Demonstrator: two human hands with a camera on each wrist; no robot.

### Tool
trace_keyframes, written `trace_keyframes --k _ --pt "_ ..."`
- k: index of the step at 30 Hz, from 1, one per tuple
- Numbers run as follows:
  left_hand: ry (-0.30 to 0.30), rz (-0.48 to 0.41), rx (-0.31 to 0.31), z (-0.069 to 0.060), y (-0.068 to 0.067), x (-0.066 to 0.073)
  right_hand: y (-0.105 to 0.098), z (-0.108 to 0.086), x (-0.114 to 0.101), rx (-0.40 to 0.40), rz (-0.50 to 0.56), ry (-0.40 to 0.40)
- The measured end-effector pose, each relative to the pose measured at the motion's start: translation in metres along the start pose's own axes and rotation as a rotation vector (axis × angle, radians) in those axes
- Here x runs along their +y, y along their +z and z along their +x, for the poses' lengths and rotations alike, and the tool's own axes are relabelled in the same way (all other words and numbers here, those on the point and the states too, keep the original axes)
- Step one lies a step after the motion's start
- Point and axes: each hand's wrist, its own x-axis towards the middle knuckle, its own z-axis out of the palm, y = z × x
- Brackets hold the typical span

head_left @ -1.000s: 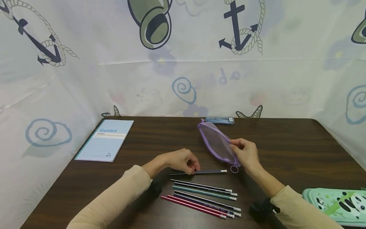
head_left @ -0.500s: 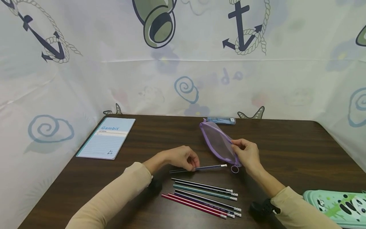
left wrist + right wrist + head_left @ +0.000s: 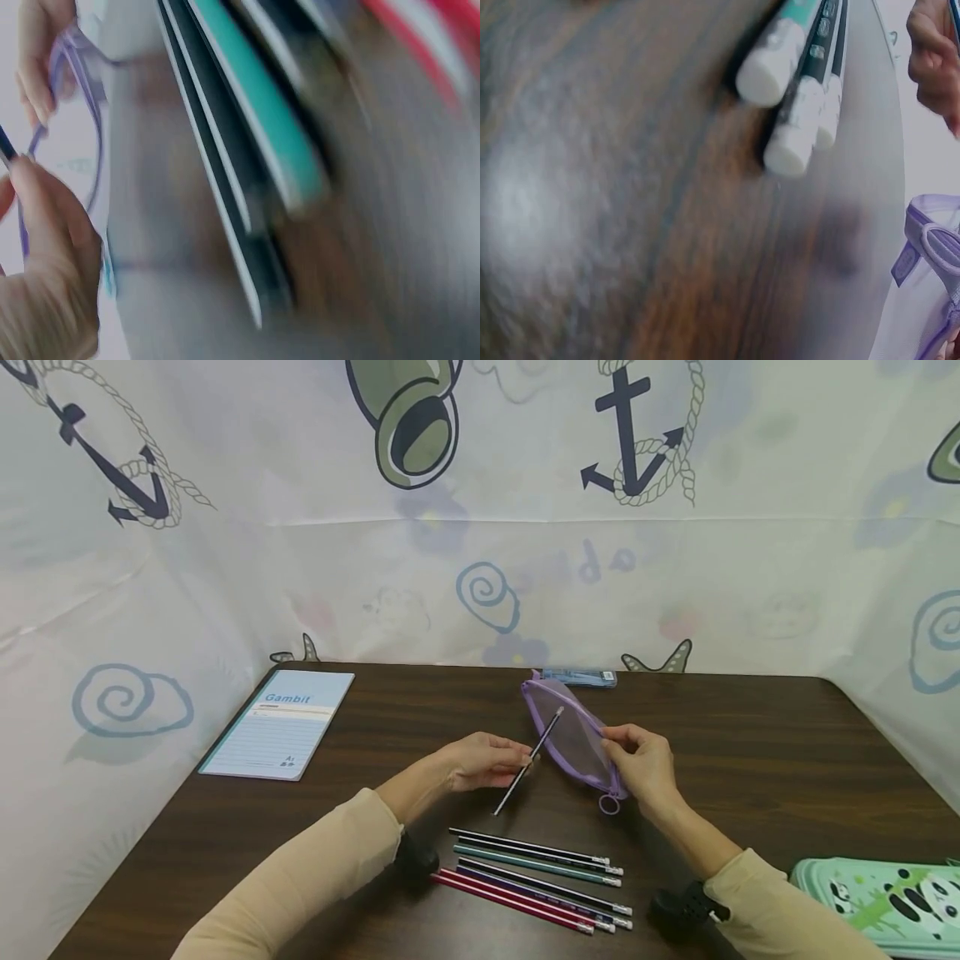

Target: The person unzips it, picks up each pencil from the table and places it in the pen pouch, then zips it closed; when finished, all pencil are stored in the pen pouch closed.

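Observation:
In the head view a dark pencil (image 3: 549, 727) slants up from my left hand (image 3: 483, 762), which pinches it near its middle. Its eraser end points up and away, overlapping the purple mesh zip pouch (image 3: 583, 745); I cannot tell whether it is inside the mouth. My right hand (image 3: 647, 764) pinches the near right edge of the pouch, whose zip is undone, with a pull ring (image 3: 609, 805) hanging below. Nearer to me several pencils lie side by side: black ones (image 3: 532, 844), a green one (image 3: 536, 865) and red ones (image 3: 510, 902). The left wrist view is blurred.
At the back left lies a light blue notebook (image 3: 281, 724). A small blue packet (image 3: 581, 678) sits behind the pouch at the table's far edge. A green panda pencil case (image 3: 873, 902) is at the front right. White patterned fabric (image 3: 360, 568) hangs around the table.
My left hand has lifted the dark pencil off the table, turned it from flat to steeply slanted, and carried it toward the pouch. The right hand keeps its grip on the pouch edge.

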Motion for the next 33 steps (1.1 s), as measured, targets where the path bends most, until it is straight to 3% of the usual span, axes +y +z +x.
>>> trace_keyframes --k 5,12,17,28,33 --pt "0.0 -0.262 0.153 0.012 0.02 -0.001 0.008 -0.003 -0.002 -0.043 -0.03 0.033" --pt "0.041 -0.393 0.291 0.026 0.036 0.002 0.015 -0.009 -0.008 -0.095 -0.001 0.043" --pt "0.071 -0.417 0.341 0.031 0.045 0.0 0.017 -0.009 -0.007 -0.124 -0.036 0.022" --pt "0.115 -0.378 0.374 0.035 0.057 -0.002 0.021 -0.012 -0.008 -0.172 -0.089 0.0" --pt "0.143 -0.342 0.417 0.04 0.061 -0.004 0.022 -0.012 -0.008 -0.186 -0.111 -0.016"
